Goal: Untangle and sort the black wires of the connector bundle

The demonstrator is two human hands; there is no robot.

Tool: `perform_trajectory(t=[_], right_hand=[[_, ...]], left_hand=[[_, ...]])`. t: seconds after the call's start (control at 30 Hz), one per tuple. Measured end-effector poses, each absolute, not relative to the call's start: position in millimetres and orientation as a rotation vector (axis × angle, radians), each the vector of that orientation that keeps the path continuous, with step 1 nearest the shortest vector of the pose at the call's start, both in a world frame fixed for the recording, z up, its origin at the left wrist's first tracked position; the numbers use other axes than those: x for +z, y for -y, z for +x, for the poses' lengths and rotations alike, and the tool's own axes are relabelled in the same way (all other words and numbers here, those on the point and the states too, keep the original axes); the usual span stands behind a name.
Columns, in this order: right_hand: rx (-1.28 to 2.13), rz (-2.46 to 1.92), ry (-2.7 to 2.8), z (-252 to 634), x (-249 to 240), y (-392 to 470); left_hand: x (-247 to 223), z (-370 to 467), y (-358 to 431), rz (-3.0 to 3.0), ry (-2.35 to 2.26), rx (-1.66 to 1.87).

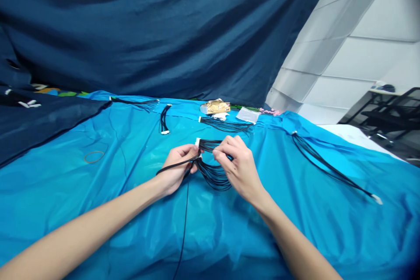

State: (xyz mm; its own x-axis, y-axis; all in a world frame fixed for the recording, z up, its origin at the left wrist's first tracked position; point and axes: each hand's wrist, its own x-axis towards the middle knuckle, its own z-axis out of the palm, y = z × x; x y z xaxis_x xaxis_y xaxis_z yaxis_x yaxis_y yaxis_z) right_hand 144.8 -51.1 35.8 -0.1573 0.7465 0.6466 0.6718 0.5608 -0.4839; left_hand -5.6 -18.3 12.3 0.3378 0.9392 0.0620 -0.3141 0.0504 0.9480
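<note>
Just above the blue sheet, a black wire harness [215,179] with white connectors is between my two hands. My left hand [179,166] is closed around its connector end, thumb and fingers pinched beside a white connector [197,142]. A black wire loops over the back of that hand, and one thin strand [184,227] hangs toward the near edge. My right hand [238,164] pinches the black wires at the right of the bundle, its fingertips partly hiding them. Below the hands the bundle sags in a curve.
On the blue sheet [138,227] lie more harnesses: a short one [164,118], one behind my hands [226,125], one at far left [134,103] and a long one [331,166] at right. Also there: a rubber band [94,156], a gold packet [216,106], a clear bag [248,115].
</note>
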Motion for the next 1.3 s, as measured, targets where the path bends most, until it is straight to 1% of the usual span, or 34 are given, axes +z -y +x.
perform_trajectory(t=[0.3,0.57,1.3], right_hand=[[0.139,-1.162,1.857,143,36,52],[0.098,-1.167,1.835,140,36,54],[-0.441,-1.089,1.824,130,30,58]], left_hand=[[13,-5,18,1.136,-0.732,1.102],[12,-6,18,1.134,-0.715,1.107],[11,-6,18,1.131,-0.719,1.15]])
